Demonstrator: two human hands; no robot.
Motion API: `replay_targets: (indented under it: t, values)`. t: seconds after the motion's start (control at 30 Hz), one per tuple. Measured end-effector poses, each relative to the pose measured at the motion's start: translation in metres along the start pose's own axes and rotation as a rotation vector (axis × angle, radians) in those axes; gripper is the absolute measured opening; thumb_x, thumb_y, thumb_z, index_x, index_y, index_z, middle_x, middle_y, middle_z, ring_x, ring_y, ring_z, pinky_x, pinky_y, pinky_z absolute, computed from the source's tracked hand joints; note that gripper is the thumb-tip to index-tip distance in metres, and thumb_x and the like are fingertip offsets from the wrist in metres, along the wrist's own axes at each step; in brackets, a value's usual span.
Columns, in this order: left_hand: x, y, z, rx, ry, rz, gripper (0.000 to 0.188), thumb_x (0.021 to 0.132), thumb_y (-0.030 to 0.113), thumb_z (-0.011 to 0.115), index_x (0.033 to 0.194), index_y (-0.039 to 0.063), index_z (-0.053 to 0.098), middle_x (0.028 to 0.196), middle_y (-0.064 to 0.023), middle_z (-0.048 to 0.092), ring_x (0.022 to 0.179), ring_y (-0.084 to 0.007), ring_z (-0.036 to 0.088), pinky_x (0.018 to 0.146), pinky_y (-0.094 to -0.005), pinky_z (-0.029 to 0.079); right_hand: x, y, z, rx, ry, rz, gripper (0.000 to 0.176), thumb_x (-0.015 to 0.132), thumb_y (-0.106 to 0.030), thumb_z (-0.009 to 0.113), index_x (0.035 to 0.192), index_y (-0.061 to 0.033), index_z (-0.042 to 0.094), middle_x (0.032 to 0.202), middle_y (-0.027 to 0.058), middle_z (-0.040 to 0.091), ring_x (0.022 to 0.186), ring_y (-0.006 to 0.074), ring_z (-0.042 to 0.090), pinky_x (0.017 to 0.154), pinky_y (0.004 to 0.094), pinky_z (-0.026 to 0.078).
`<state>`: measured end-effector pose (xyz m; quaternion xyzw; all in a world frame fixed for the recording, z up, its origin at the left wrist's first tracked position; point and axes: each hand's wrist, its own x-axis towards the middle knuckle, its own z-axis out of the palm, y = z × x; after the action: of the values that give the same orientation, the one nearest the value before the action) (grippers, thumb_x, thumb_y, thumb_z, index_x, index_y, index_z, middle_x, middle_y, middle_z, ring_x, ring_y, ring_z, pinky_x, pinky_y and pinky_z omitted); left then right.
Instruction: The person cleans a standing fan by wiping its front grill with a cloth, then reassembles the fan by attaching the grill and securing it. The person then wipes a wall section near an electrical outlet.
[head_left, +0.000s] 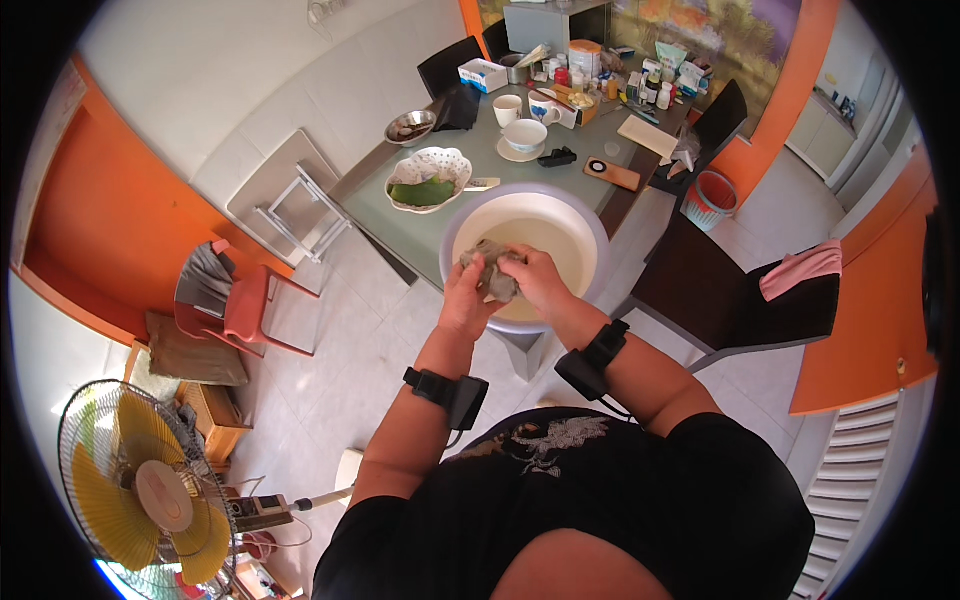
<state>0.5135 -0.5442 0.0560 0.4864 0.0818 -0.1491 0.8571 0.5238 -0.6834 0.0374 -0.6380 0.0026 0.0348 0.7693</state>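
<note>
A crumpled grey-brown cloth (495, 276) is bunched between both of my hands, above a round basin (598, 259) with a pale purple rim. Cloudy liquid lies in the basin, which stands at the near corner of the glass-topped table (367, 196). My left hand (466, 296) grips the cloth from the left, and my right hand (537, 279) grips it from the right. Left of the basin, a white openwork bowl (454, 161) holds a piece of green leaf or peel.
Cups, a white bowl (525, 135), a phone (612, 173) and many bottles stand on the table. A dark chair (690, 277) is at the right, a red chair (251, 307) at the left. A standing fan (163, 495) is at the lower left.
</note>
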Motion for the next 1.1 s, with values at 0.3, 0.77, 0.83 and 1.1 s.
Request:
replay_targets:
  t: [0.3,0.77,0.83,1.1]
  values:
    - [-0.102,0.023,-0.079,-0.439,-0.199,0.149,0.037,0.095,0.019,0.042,0.126,0.0,0.048,0.121,-0.0128,0.058,0.109,-0.027,0.057,0.095,-0.0402,0.047,-0.114,-0.03,0.07,0.142,-0.107,0.193,0.042,0.092,-0.035,0.059,0.122,-0.0068,0.053,0.098,0.0006,0.061,0.087,0.0132,0.058,0.069,0.0314,0.049]
    - [-0.156,-0.01,-0.115,0.114,0.32,0.032,0.038,0.087,0.026,0.06,0.117,0.004,0.054,0.101,-0.0066,0.061,0.091,-0.0186,0.055,0.079,-0.0439,0.045,-0.205,-0.043,0.089,-0.298,0.103,-0.2,0.028,0.09,-0.027,0.065,0.104,-0.0029,0.064,0.088,0.0039,0.066,0.075,0.0121,0.062,0.07,0.0284,0.052]
    - [-0.164,-0.013,-0.104,-0.016,-0.114,-0.134,0.069,0.087,0.052,0.058,0.136,0.006,0.041,0.119,-0.0104,0.058,0.115,-0.0264,0.05,0.093,-0.0511,0.042,-0.206,-0.036,0.09,0.15,0.0,0.013,0.025,0.09,-0.031,0.064,0.103,-0.0092,0.063,0.094,0.0031,0.066,0.08,0.0158,0.064,0.073,0.032,0.053]
    - [-0.167,-0.05,-0.044,-0.254,-0.36,-0.045,0.041,0.094,0.038,0.051,0.108,0.001,0.06,0.101,-0.014,0.064,0.092,-0.0215,0.062,0.08,-0.0351,0.051,-0.21,0.012,0.084,0.492,-0.04,0.149,0.03,0.094,-0.034,0.057,0.109,-0.0081,0.06,0.1,0.0034,0.063,0.09,0.0139,0.061,0.078,0.0305,0.051]
